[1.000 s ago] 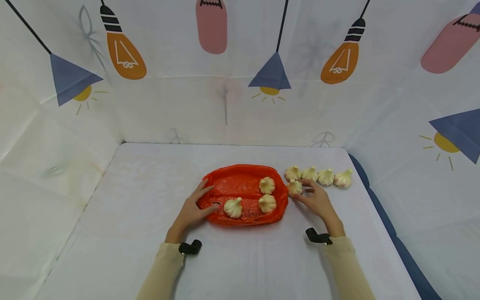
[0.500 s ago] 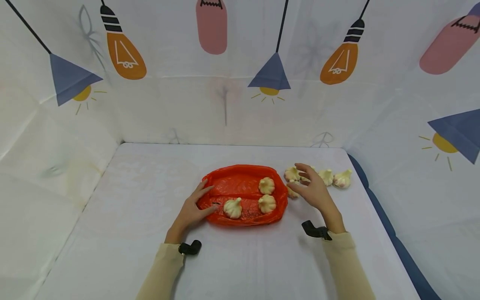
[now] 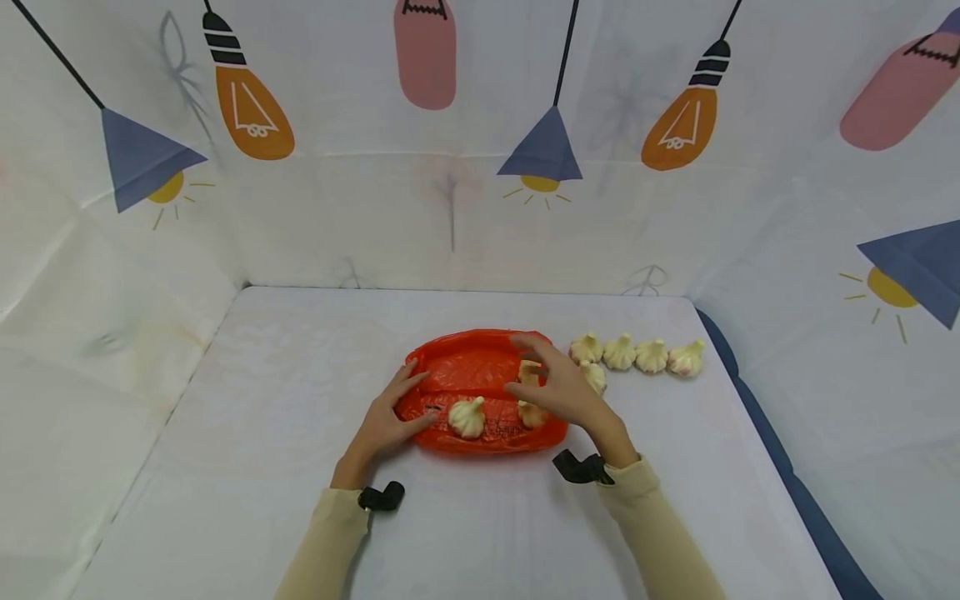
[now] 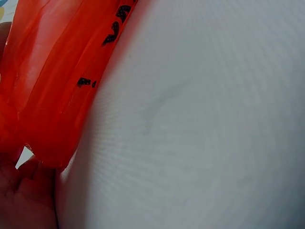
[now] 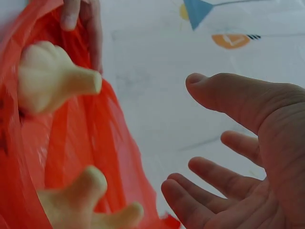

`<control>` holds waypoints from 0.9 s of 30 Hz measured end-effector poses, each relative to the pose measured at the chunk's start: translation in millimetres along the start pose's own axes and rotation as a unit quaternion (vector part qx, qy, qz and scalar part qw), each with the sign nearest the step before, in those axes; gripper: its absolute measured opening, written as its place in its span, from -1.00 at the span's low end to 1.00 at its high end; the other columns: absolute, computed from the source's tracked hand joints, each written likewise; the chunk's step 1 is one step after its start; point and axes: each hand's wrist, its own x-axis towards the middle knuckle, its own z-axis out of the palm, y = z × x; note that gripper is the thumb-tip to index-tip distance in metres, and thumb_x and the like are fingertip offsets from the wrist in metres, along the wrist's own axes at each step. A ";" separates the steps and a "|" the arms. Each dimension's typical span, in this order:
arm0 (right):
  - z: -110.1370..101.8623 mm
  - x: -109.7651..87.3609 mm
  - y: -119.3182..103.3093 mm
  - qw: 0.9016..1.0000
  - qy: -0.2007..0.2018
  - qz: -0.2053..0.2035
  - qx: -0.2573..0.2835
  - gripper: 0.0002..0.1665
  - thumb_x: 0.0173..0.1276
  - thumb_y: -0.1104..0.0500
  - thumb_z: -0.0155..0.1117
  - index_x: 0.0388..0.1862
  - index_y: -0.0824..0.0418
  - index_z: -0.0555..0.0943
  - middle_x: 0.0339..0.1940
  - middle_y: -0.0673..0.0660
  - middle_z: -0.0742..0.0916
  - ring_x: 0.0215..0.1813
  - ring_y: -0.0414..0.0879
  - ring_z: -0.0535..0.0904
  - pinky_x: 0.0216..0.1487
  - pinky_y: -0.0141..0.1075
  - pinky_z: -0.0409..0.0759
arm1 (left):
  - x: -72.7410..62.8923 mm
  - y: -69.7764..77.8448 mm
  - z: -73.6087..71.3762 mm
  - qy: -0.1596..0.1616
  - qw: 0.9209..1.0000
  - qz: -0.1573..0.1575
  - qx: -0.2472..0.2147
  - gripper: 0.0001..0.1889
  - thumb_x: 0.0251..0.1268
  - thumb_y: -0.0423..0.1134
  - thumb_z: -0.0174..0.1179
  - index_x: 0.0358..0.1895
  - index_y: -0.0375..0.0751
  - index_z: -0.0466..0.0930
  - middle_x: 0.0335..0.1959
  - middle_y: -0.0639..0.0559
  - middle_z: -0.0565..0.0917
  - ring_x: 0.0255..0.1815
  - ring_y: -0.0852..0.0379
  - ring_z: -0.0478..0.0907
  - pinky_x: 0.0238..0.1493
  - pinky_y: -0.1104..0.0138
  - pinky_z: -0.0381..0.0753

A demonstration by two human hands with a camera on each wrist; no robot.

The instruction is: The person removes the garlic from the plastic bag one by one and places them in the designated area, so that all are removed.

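Note:
A red plastic bag [image 3: 465, 367] lies spread with its mouth upward, three garlic bulbs inside. One garlic bulb [image 3: 467, 417] sits at its near side; the other two are partly covered by my right hand in the head view. My left hand [image 3: 386, 421] holds the bag's left rim, thumb on the inner side and fingers along the outside. Over the bag's right part hovers my right hand [image 3: 566, 387], fingers spread and nothing between them. The right wrist view shows that hand beside the bag, with a garlic bulb [image 5: 45, 78] in the bag's mouth.
Right of the bag, several garlic bulbs [image 3: 651, 357] stand in a row on the white table [image 3: 480, 533]. Another garlic bulb [image 3: 593, 377] lies nearer, beside the bag's right edge. A printed cloth [image 3: 337, 208] closes off the back and sides.
My right hand let go of a garlic bulb beside the bag, rose, and moved left over the bag. My left hand has stayed at the bag's left rim.

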 end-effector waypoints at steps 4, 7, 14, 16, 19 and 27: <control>13.4 5.7 -5.2 0.999 -0.037 0.021 0.010 -0.14 0.33 0.04 0.52 0.55 0.02 0.35 0.54 0.11 0.46 0.47 0.30 0.45 0.43 0.20 0.46 | -0.8 0.2 -0.2 0.001 1.000 0.005 0.003 -0.21 0.19 0.01 0.48 0.52 0.05 0.42 0.69 0.12 0.11 0.74 -0.07 -0.12 0.62 -0.21 0.01; 23.2 10.5 -5.4 0.998 -0.059 0.025 -0.002 -0.12 0.31 0.08 0.53 0.55 0.04 0.35 0.52 0.13 0.48 0.46 0.27 0.47 0.40 0.18 0.51 | -1.1 -0.4 -0.7 0.003 1.000 0.010 0.006 -0.21 0.19 0.01 0.48 0.51 0.05 0.42 0.69 0.12 0.12 0.74 -0.08 -0.12 0.62 -0.22 0.00; 45.6 16.1 4.3 0.994 -0.106 0.001 -0.034 -0.10 0.34 0.07 0.51 0.56 0.22 0.31 0.53 0.26 0.47 0.42 0.23 0.52 0.31 0.08 0.62 | -0.9 -2.1 -0.6 0.002 1.000 0.004 0.012 -0.22 0.20 0.05 0.47 0.51 0.08 0.42 0.69 0.11 0.11 0.74 -0.09 -0.12 0.62 -0.23 -0.01; 49.9 16.3 7.0 0.992 -0.116 -0.002 -0.042 -0.09 0.34 0.05 0.50 0.56 0.23 0.31 0.51 0.26 0.49 0.42 0.20 0.52 0.30 0.08 0.62 | -0.8 -2.4 -0.4 0.001 1.000 0.003 0.014 -0.22 0.20 0.06 0.47 0.51 0.09 0.42 0.70 0.11 0.10 0.74 -0.09 -0.12 0.62 -0.23 -0.01; 54.5 17.0 9.7 0.991 -0.128 0.000 -0.051 -0.09 0.34 0.03 0.50 0.56 0.21 0.32 0.49 0.24 0.52 0.42 0.16 0.52 0.33 0.09 0.59 | -0.7 -2.2 -0.3 0.000 1.000 0.003 0.015 -0.21 0.20 0.06 0.47 0.51 0.08 0.42 0.70 0.10 0.10 0.74 -0.09 -0.12 0.62 -0.23 -0.02; 63.2 21.0 12.7 0.980 -0.165 0.008 -0.111 -0.17 0.34 0.04 0.49 0.52 0.18 0.39 0.39 0.13 0.61 0.23 -0.03 0.58 0.30 -0.05 0.61 | -0.3 -3.0 0.4 -0.001 1.000 0.007 0.018 -0.20 0.19 0.08 0.47 0.51 0.06 0.42 0.70 0.11 0.11 0.74 -0.11 -0.11 0.61 -0.25 -0.01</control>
